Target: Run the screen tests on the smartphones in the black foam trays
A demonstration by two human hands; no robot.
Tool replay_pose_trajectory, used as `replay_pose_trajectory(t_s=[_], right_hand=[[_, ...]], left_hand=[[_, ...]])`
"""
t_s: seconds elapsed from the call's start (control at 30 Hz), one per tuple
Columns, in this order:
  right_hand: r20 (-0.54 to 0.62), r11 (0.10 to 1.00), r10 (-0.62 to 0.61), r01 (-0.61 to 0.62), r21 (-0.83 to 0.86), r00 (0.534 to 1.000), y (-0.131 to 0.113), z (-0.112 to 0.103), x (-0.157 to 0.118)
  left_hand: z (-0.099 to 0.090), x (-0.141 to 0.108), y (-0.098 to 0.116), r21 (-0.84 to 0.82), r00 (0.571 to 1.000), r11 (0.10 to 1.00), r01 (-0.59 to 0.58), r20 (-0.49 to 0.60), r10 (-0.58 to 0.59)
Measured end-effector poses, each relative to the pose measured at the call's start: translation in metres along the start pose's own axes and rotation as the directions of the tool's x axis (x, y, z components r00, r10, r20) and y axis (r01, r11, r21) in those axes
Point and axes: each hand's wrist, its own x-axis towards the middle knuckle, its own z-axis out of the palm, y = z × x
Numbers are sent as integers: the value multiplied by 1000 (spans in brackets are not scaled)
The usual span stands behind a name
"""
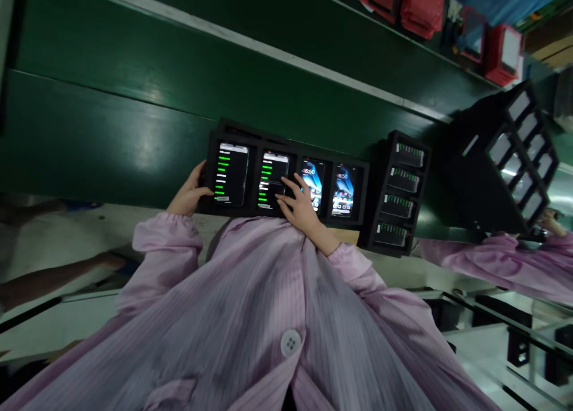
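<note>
A black tray point(253, 178) with several compartments lies at the green bench's near edge, a lit smartphone in each. My left hand point(184, 195) is closed around the tray's left end, its thumb reaching over the rim to the lower left of the leftmost phone point(231, 175). That phone and the second phone point(271, 181) show green and white text lines on black. Over the right side of the second phone, my right hand point(302, 209) has its fingers spread, with fingertips at the screen. It partly covers the third phone point(317, 187). Home screens reading 6:50 show there and on the rightmost phone point(344, 189).
Right of the tray stands another black tray point(380, 220) holding phones with green-marked screens. Farther right is a large tilted black rack point(474, 166) with pale panels, beside a co-worker's pink sleeve point(501, 261). Red bins point(423, 8) line the far side of the green bench point(111, 136).
</note>
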Motion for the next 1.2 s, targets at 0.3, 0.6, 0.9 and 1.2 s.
replay_pose_trajectory(t_s=[0.3,0.6,0.9,1.2], right_hand=[[8,997,62,-61,-50,998,1,1,4],[-5,985,139,-138,-106,990,6,8,15],[-13,975,193,-193,-107,981,2,15,29],[-250,962,219,-251,-106,943,38,-22,-28]], left_hand=[[11,17,6,-13,984,998,62,-168,-63],[25,46,12,56,948,994,91,-311,-69],[33,36,23,-35,930,991,132,-341,-136],[36,34,16,41,907,997,63,-420,-40]])
